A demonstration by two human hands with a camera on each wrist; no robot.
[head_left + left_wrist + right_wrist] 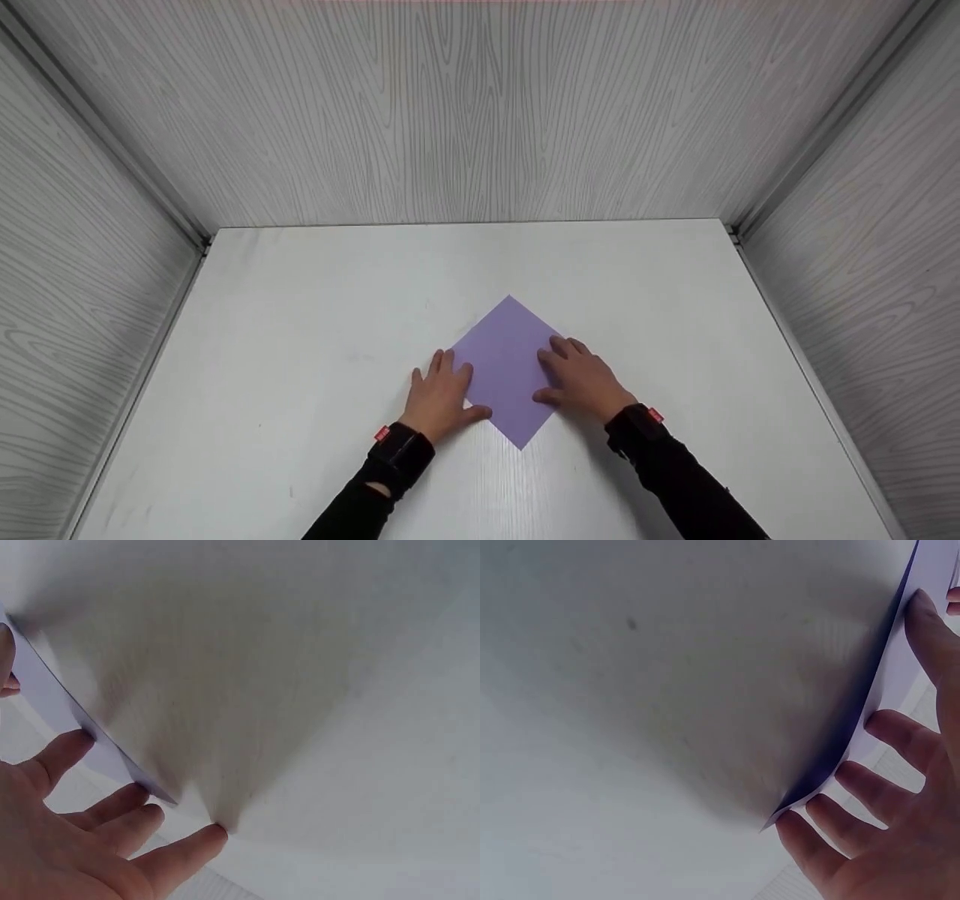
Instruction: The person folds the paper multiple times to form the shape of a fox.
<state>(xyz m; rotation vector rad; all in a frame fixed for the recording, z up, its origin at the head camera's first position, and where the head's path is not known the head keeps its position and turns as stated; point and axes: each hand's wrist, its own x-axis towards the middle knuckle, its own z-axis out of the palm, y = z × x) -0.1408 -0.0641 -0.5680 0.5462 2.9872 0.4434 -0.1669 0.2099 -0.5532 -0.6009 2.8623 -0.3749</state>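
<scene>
**Purple sheet [506,367] lies cornerwise on the white counter [300,322]**

Farthest left we see a grey wood-grained side wall [82,262]. Moving right, we come to a black wristband [405,454] with a small red tag [382,433], then the left hand [440,401], open and loosely spread. Its thumb and some fingertips touch the sheet's left side, while the little finger rests on the bare counter; it grips nothing. Next, near the middle of the counter, we find the sheet itself, turned like a diamond, one corner towards the back wall [465,112]. At its right side we see the right hand [589,384], also open, relaxed fingers apart and touching the paper without closing round it; there the paper's edge bows up off the counter. Farthest right stands another grey side wall [862,262].
</scene>
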